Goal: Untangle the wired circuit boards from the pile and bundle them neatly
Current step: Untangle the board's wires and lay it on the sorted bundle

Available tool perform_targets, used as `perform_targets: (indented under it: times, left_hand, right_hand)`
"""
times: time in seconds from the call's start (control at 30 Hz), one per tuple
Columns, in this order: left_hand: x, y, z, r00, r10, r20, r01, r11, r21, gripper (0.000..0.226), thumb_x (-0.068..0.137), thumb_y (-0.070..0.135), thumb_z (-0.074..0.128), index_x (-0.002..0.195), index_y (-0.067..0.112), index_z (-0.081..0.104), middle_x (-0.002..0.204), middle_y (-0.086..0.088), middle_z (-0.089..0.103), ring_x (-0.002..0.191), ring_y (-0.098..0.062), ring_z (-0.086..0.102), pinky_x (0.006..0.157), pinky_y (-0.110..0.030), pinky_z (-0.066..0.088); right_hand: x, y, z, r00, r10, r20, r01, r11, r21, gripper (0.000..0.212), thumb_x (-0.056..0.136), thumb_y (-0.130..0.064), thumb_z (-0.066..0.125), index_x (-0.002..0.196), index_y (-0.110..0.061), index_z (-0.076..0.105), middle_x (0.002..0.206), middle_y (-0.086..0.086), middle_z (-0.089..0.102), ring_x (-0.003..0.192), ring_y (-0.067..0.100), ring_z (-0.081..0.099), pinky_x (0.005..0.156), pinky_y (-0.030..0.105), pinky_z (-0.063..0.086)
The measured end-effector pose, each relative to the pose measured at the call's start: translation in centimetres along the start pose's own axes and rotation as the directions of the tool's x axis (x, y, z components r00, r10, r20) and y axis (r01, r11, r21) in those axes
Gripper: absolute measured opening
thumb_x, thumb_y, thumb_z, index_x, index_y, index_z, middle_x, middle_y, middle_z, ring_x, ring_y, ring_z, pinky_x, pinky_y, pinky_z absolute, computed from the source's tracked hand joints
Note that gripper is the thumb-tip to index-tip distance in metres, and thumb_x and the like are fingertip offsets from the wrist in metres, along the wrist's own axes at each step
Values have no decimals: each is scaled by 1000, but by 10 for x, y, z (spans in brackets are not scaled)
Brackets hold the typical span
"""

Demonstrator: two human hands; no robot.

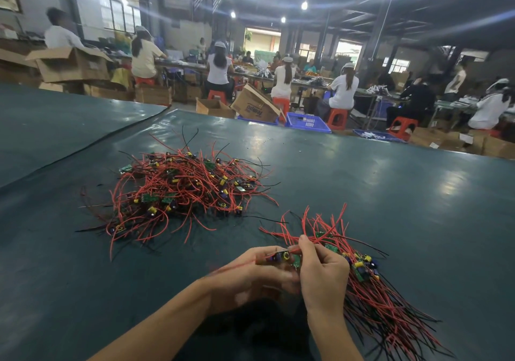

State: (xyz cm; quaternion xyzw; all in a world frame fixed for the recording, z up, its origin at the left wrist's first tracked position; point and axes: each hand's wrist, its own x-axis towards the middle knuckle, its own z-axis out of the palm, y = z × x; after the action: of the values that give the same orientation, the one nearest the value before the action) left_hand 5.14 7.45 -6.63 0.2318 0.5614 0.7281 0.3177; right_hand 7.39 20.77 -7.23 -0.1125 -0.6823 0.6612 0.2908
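Tangled pile of small green boards with red and black wires lies left of centre; sorted bundle lies right, boards grouped, wires fanned nearward. One circuit board is held just beside the bundle.

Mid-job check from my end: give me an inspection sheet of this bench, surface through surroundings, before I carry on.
Surface: dark green mat, glossy, seam at left.
Job's things: tangled pile at centre; sorted bundle at right, wires roughly aligned.
Clutter: nothing seen.
Hands: left hand, blurred, and right hand both grip one wired board.
Cables: red and black wires stray loose from the pile's edges.
Surroundings: workers seated on red stools beyond the table; cardboard boxes, blue crates.
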Motion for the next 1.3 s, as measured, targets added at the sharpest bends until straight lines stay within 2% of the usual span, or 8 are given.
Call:
perform_targets:
  times: [0.03,0.13,0.27,0.43,0.93,1.07,1.23,1.3]
  left_hand:
    - [1,1,3,997,38,-68,-35,998,50,10,79,35,73,83,26,71,85,-2,70,77,-15,66,71,-25,50]
    - [6,-1,2,968,67,-241,-41,993,113,51,82,64,57,75,18,75,82,-11,72,76,-21,67,76,-31,51]
    - [6,1,6,941,145,-307,-86,976,199,53,78,59,48,63,15,75,73,-8,74,66,-16,69,64,-20,51]
    - [5,6,10,935,180,-306,-112,967,227,60,84,57,40,55,15,70,64,-9,70,61,-18,65,64,-24,51]
    - [2,10,5,951,184,-247,-141,973,182,59,89,51,40,60,4,60,58,-12,65,56,-22,63,69,-34,49]
    - [2,7,0,942,183,-280,-137,974,178,65,86,59,38,52,10,64,57,-14,64,56,-22,63,68,-30,52]
    - [3,9,-4,942,169,-290,-125,979,163,72,81,68,35,44,11,58,56,-19,60,54,-25,61,64,-24,51]
    - [2,9,-4,944,153,-294,-98,976,194,75,77,73,35,45,8,52,59,-20,56,50,-20,56,60,-22,48]
  right_hand:
    - [-1,-1,0,1000,-19,15,19,1000,-11,40,93,-15,63,56,-1,66,49,22,53,48,21,48,54,37,45]
    - [-3,-3,0,998,-46,48,48,998,-42,42,94,-18,62,56,-2,68,46,16,48,47,16,43,54,31,42]
    - [-3,-5,1,998,-32,48,34,999,-33,40,94,-17,62,56,-9,72,39,-5,34,41,9,32,47,21,32]
    - [1,-6,-2,1000,5,29,-5,1000,4,38,94,-21,61,63,-4,73,49,9,39,45,16,32,43,20,29]
    - [12,-13,-11,931,213,-296,-100,930,355,34,93,-23,61,64,-23,78,48,-12,53,39,1,41,38,17,33]
    - [8,-15,-9,971,167,-173,-89,918,386,30,96,-35,59,79,-22,79,51,-10,49,40,4,34,37,18,28]
    - [-6,-13,4,988,29,152,-52,988,144,49,82,-57,56,57,-14,60,48,-10,36,45,6,31,47,20,30]
    - [-13,-14,9,953,-13,303,-38,986,162,49,82,-55,55,54,-14,55,46,-5,49,43,9,43,50,23,39]
